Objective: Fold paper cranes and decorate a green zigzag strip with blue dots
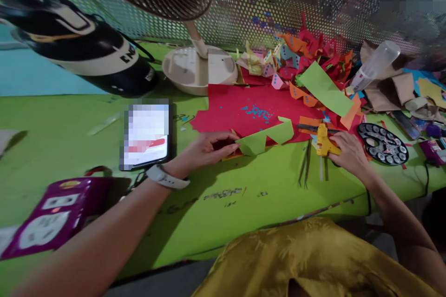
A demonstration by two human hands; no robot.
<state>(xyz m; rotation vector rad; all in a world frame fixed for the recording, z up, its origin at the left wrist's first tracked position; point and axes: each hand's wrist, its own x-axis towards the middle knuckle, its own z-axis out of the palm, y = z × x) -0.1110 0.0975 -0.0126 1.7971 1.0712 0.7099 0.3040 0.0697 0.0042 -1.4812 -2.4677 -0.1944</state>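
Note:
A folded light-green paper cutout [256, 141] is pinched at its left end between the thumb and fingers of my left hand [218, 146]. It is held just above the green table, by the front edge of a red paper sheet [230, 106]. My right hand [350, 153] has its fingers on the handle of a yellow glue gun [324, 141], which lies near an orange strip of paper. Tweezers [305, 164] lie on the table left of the glue gun. Small blue dots [258, 113] are scattered over the red sheet.
A phone [146, 134] and a purple box-like device [52, 215] lie at left, with a large black bottle [104, 55] behind. A fan base [188, 71] stands at the back. Folded paper pieces [299, 50], a clear bottle [378, 62] and a black palette [383, 143] occupy the right side.

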